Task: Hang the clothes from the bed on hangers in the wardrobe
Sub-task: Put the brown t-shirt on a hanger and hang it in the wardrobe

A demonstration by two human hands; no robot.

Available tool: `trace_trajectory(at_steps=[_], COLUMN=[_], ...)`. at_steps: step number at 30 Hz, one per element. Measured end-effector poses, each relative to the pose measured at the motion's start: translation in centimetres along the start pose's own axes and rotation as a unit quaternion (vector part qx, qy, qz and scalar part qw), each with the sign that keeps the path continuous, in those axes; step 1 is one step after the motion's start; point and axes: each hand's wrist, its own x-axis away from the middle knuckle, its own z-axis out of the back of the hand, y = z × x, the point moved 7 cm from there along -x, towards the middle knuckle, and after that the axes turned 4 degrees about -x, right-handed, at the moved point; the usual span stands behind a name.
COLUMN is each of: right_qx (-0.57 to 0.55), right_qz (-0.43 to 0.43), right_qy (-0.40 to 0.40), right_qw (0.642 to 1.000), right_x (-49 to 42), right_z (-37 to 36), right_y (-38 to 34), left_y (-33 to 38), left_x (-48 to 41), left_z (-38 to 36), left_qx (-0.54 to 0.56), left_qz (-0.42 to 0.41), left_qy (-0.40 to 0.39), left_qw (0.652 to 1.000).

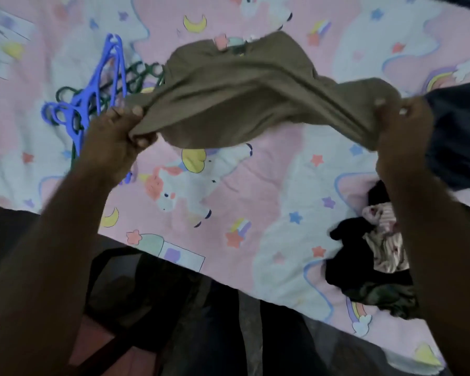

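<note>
Above the bed (pixel 258 185), a brown garment (pixel 255 90) is stretched between both hands, clear of the pink unicorn sheet. The left hand (pixel 117 134) has its fingers curled tight round one bunched edge of the cloth. The right hand (pixel 404 126) grips the opposite edge in the same way, fingers folded over a fistful of fabric. The middle sags in loose folds, and the picture is blurred, so I cannot tell which edge is the neck.

Blue hangers (pixel 92 104) lie heaped on the sheet just beyond the left hand, tangled with green hangers (pixel 139 74). A pile of dark clothes (pixel 364 267) with a pale flowered piece in it sits near the bed's edge under the right forearm. Another dark garment (pixel 459 137) lies just beside the right hand. No wardrobe is in view.

This looks like the shaking-out step, before a hanger goes in. Several things could go wrong from here:

- Both hands are full, so reaching for a hanger means letting one edge go. The cloth could then drop and crumple onto the sheet or the hangers.
- The hangers are hooked through one another, so lifting one may drag the whole heap up.
- If the bunched edges are not the shoulders, the garment could go on crooked and slide off.
</note>
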Motion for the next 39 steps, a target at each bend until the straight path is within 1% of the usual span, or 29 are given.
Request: trace_trajectory(at_steps=[1,2,3,4,5,6,7,8,10,12,14,16,17,18,19,20,21,22,24,25,28,30,31,32,34,35,36,37,39], right_qx=[0.09,0.177,0.21,0.216,0.205,0.18,0.145,0.137,0.141,0.134,0.106,0.032,0.016,0.062,0.138,0.21,0.258,0.277,0.318,0.324,0.368,0.421,0.448,0.477,0.538,0.551,0.537,0.517,0.459], right_qz=[-0.026,-0.07,-0.148,-0.217,-0.266,-0.279,-0.274,-0.259,-0.236,-0.246,-0.177,-0.1,-0.063,-0.013,0.014,0.027,0.012,-0.04,-0.085,-0.091,-0.091,-0.088,-0.099,-0.091,0.027,0.064,0.081,0.116,0.182], right_qy=[-0.042,-0.085,-0.135,-0.18,-0.212,-0.241,-0.235,-0.211,-0.187,-0.196,-0.203,-0.145,-0.1,-0.08,-0.104,-0.146,-0.167,-0.152,-0.134,-0.138,-0.167,-0.182,-0.177,-0.161,-0.127,-0.148,-0.185,-0.215,-0.249], right_qw=[0.995,0.978,0.957,0.935,0.918,0.912,0.921,0.933,0.943,0.94,0.957,0.984,0.993,0.995,0.985,0.966,0.952,0.948,0.935,0.932,0.91,0.884,0.871,0.859,0.833,0.819,0.819,0.82,0.833], right_x=[0.8,1.2,2.0,3.2,4.4,5.5,5.8,5.4,4.5,3.6,1.7,0.0,-0.6,-1.0,-0.7,0.1,0.7,0.9,1.9,2.1,2.5,2.9,3.3,3.9,5.2,6.3,7.7,9.1,12.1], right_z=[0.2,0.6,1.2,1.3,1.4,1.1,1.1,1.4,1.2,-0.6,-2.2,-2.3,-1.6,-1.1,-1.3,-1.2,-1.0,-0.4,0.4,0.6,1.5,2.0,2.3,2.3,0.9,-0.7,-2.8,-5.0,-10.0], right_y=[1.2,3.7,7.2,10.4,12.8,14.5,15.8,16.5,16.8,14.5,9.7,4.1,2.3,1.6,2.6,4.4,7.3,9.9,12.8,14.1,16.4,17.6,18.0,18.0,16.7,16.8,16.7,16.9,15.7], left_y=[-2.0,-4.4,-6.9,-9.1,-11.2,-12.7,-13.9,-14.4,-14.2,-12.2,-7.9,-3.8,-3.3,-4.1,-6.2,-8.8,-11.4,-13.5,-16.4,-17.4,-19.5,-20.7,-21.2,-21.5,-21.3,-21.1,-20.9,-20.6,-20.5], left_x=[1.1,2.2,3.5,4.8,5.5,6.0,6.1,5.8,5.1,3.8,2.3,1.7,2.1,2.7,3.7,4.9,5.8,6.5,7.3,7.4,7.9,8.4,8.7,9.1,9.7,9.6,9.5,9.1,8.2], left_z=[0.1,0.6,1.6,1.9,2.5,2.9,3.3,3.5,2.3,1.2,1.6,3.0,3.6,4.1,4.7,5.3,5.8,6.1,7.1,7.6,7.5,7.0,6.9,6.9,6.7,5.9,4.3,2.2,-3.0], left_qx=[-0.061,-0.135,-0.18,-0.153,-0.105,-0.058,-0.038,-0.027,-0.028,-0.037,-0.009,0.117,0.152,0.13,0.052,-0.041,-0.102,-0.131,-0.178,-0.207,-0.278,-0.323,-0.357,-0.405,-0.505,-0.537,-0.55,-0.553,-0.555], left_qz=[0.053,0.089,0.123,0.164,0.196,0.215,0.228,0.234,0.232,0.209,0.139,0.036,0.006,0.013,0.052,0.103,0.143,0.17,0.192,0.196,0.21,0.224,0.232,0.234,0.217,0.191,0.158,0.121,0.057], left_qy=[-0.019,-0.024,-0.02,-0.019,0.012,0.054,0.098,0.123,0.124,0.111,0.125,0.129,0.123,0.129,0.151,0.172,0.19,0.198,0.218,0.223,0.193,0.157,0.144,0.142,0.155,0.155,0.141,0.112,0.025], left_qw=[0.997,0.987,0.976,0.974,0.975,0.973,0.968,0.964,0.964,0.971,0.982,0.984,0.981,0.983,0.986,0.979,0.966,0.956,0.94,0.932,0.917,0.906,0.893,0.872,0.821,0.807,0.808,0.817,0.83])
